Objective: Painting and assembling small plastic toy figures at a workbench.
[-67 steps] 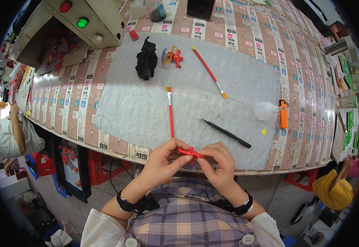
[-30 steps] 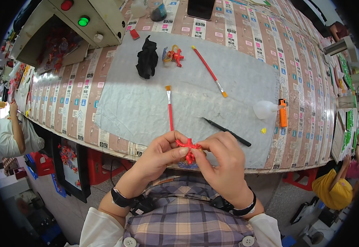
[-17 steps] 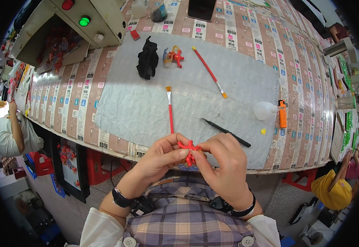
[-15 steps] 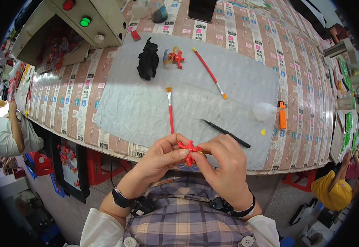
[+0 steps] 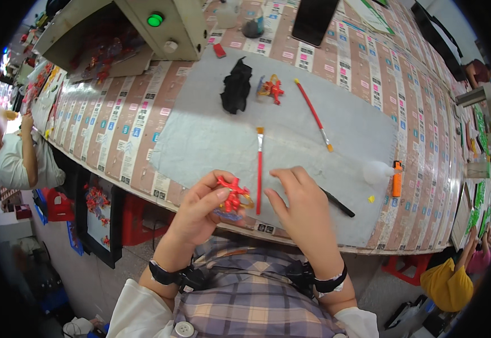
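Observation:
Pinched between thumb and fingers, a small red figurine (image 5: 233, 194) with yellow and bluish clear parts sits in my left hand (image 5: 200, 211), above the table's near edge. My right hand (image 5: 303, 211) is apart from it, thumb and fingers spread with nothing between them. A red-handled flat brush (image 5: 260, 169) lies between the two hands. Partly covered by my right hand is a black pen-like tool (image 5: 340, 204). Farther off, a similar red figurine (image 5: 272, 90) rests on the grey cloth (image 5: 200, 141), beside a crumpled black cloth (image 5: 236, 87).
A second red brush (image 5: 314, 115) lies to the right. Near the cloth's right edge are a translucent white bottle (image 5: 376, 172), an orange lighter (image 5: 397, 179) and a yellow bit (image 5: 371, 199). A machine housing (image 5: 166, 34) stands far left; a phone (image 5: 315, 21) lies at the back. People sit at both sides.
My right hand has let go of the figurine and moved away to the right. My left hand keeps it, now slightly farther left. The whole view has shifted and tilted.

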The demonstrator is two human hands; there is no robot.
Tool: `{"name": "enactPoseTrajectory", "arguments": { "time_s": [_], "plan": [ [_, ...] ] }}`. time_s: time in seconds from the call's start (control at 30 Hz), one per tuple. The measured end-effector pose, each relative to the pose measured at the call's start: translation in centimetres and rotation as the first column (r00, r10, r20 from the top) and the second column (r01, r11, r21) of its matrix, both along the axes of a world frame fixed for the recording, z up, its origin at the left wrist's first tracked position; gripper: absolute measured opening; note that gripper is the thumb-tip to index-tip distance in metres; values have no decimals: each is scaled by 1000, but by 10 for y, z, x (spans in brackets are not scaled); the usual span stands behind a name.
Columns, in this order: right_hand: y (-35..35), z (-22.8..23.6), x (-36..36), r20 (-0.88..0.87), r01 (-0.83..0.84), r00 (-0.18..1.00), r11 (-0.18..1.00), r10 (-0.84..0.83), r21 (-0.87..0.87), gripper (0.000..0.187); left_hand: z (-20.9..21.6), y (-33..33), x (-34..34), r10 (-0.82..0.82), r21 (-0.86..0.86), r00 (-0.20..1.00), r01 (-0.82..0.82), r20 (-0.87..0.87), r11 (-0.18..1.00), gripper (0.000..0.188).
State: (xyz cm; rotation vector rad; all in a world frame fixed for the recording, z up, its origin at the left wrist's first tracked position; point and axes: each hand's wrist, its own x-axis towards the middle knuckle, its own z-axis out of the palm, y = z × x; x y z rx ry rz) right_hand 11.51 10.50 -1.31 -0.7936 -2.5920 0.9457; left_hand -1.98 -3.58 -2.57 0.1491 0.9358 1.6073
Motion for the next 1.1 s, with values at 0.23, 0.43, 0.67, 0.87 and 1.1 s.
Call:
{"name": "enactPoseTrajectory", "arguments": {
  "time_s": [0.23,0.43,0.67,0.87,1.1],
  "plan": [
    [-7,-31,-46,199,46,975,966,-99,255,34,10,5,8,-31,-41,993,36,113,998,27],
    [6,-23,-31,137,27,990,996,-38,82,34,2,4,9,-113,39,971,107,210,993,26],
    [18,28,3,-396,3,903,924,-167,-382,23,0,13,15,-130,-2,931,139,341,990,25],
    [12,57,23,-534,-240,846,897,5,-372,19,3,19,23,-211,-67,920,246,331,967,24],
    [10,58,18,-419,-385,864,904,280,-188,21,2,22,30,-238,-150,914,300,328,942,26]
  ]
}}
